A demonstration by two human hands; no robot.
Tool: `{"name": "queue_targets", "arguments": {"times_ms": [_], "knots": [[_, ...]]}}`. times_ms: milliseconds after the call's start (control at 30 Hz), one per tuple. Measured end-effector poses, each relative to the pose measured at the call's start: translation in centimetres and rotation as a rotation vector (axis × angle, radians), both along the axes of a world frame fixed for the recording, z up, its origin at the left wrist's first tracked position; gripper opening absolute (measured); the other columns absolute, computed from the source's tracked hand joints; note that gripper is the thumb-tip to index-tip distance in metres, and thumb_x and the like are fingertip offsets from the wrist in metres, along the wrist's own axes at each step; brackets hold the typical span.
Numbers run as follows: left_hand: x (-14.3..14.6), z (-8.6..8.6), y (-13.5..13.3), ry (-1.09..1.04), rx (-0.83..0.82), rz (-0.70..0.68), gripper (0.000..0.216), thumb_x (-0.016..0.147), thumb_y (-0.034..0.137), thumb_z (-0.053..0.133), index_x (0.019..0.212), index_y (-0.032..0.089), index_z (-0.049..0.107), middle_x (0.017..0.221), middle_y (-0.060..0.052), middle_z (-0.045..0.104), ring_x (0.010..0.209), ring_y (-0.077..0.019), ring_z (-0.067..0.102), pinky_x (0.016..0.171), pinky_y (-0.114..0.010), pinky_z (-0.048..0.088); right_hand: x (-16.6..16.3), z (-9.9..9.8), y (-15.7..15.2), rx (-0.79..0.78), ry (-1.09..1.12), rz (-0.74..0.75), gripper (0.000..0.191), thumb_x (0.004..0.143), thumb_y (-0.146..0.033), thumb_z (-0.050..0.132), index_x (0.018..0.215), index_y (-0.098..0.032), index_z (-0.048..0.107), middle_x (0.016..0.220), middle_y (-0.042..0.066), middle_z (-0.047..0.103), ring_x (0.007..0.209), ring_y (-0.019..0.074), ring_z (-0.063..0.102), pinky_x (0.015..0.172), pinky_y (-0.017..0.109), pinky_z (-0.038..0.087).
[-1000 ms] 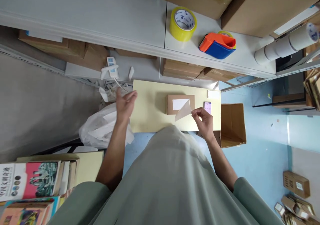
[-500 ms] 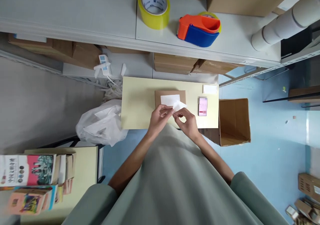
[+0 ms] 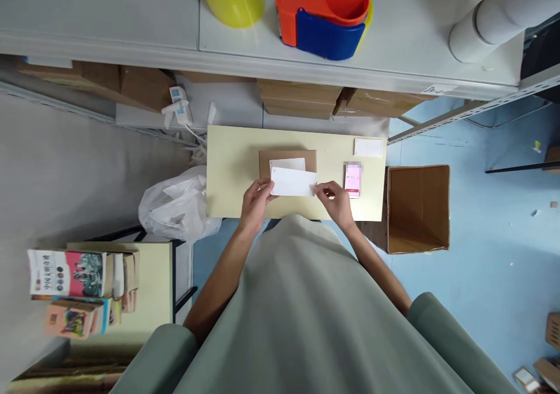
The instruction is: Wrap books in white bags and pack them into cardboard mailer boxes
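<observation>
A flat white paper slip (image 3: 294, 182) is stretched between my two hands, above the near side of a brown cardboard box (image 3: 265, 162). My left hand (image 3: 254, 203) pinches its left end, and my right hand (image 3: 336, 201) pinches the right corner with fingertips. Another white slip (image 3: 289, 164) lies on the box top, partly covered by the held one. The box rests on a pale yellow table (image 3: 231, 172). To the right of my right hand lies a phone (image 3: 352, 181) with a pink screen, and beyond it a stack of white slips (image 3: 368, 147).
An open cardboard carton (image 3: 417, 207) stands right of the table, a white plastic bag (image 3: 179, 207) left. The shelf (image 3: 131, 21) above holds a yellow tape roll (image 3: 236, 3) and an orange-blue tape dispenser (image 3: 324, 24). Books (image 3: 74, 274) are piled on a side table at lower left.
The small, bunched white slip between my fingers is now spread out flat. My hands have moved apart, each at one end of it. The head view has shifted slightly.
</observation>
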State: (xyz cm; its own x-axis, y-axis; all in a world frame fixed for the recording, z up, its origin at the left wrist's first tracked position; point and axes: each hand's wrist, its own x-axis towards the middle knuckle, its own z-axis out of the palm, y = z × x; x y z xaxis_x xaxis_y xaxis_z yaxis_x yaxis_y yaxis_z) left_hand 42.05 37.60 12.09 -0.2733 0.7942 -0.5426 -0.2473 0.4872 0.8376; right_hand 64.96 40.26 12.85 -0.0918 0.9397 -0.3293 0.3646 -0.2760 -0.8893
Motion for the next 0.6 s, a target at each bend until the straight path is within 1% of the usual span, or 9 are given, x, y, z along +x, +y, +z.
{"name": "queue_targets", "arguments": {"times_ms": [133,233,400,500,600], "knots": [[-0.1,-0.3,0.0,-0.025,0.006,0.024,0.049,0.079,0.062,0.083,0.1,0.023,0.064,0.104,-0.009,0.079,0.113,-0.0289,0.077,0.096,-0.044,0.064,1.4,-1.4,0.9,-0.109,0.017,-0.055,0.05,0.087,-0.072,0.075,0.096,-0.023,0.079,0.106,0.01,0.082,0.089,0.0232,0.074,0.084,0.038,0.061],[0.1,-0.5,-0.2,-0.062,0.002,0.039,0.048,0.078,0.059,0.086,0.101,0.022,0.066,0.108,-0.009,0.079,0.113,-0.0288,0.077,0.097,-0.044,0.065,1.5,-1.9,1.1,-0.159,0.055,-0.056,0.048,0.085,-0.07,0.075,0.093,-0.022,0.077,0.099,0.009,0.082,0.087,0.0229,0.073,0.081,0.037,0.059],[0.5,-1.0,-0.4,-0.066,-0.008,0.019,0.051,0.078,0.063,0.085,0.1,0.021,0.067,0.113,-0.011,0.079,0.113,-0.0287,0.077,0.097,-0.045,0.065,1.1,-2.1,0.9,-0.188,0.096,-0.065,0.044,0.082,-0.065,0.075,0.086,-0.021,0.074,0.088,0.007,0.078,0.08,0.0214,0.069,0.075,0.036,0.056],[0.3,-1.7,-0.6,-0.062,-0.03,-0.007,0.051,0.076,0.065,0.086,0.095,0.022,0.066,0.109,-0.01,0.079,0.111,-0.028,0.077,0.097,-0.043,0.065,1.1,-2.2,0.8,-0.202,0.1,-0.066,0.042,0.081,-0.064,0.075,0.082,-0.022,0.071,0.084,0.005,0.076,0.077,0.0206,0.067,0.072,0.034,0.054],[0.0,-2.9,-1.0,-0.053,-0.063,-0.013,0.051,0.073,0.064,0.087,0.092,0.022,0.066,0.102,-0.008,0.078,0.107,-0.026,0.076,0.097,-0.043,0.064,1.2,-2.5,0.8,-0.199,0.091,-0.06,0.041,0.081,-0.063,0.074,0.081,-0.022,0.07,0.083,0.005,0.075,0.075,0.0198,0.065,0.071,0.034,0.053]]}}
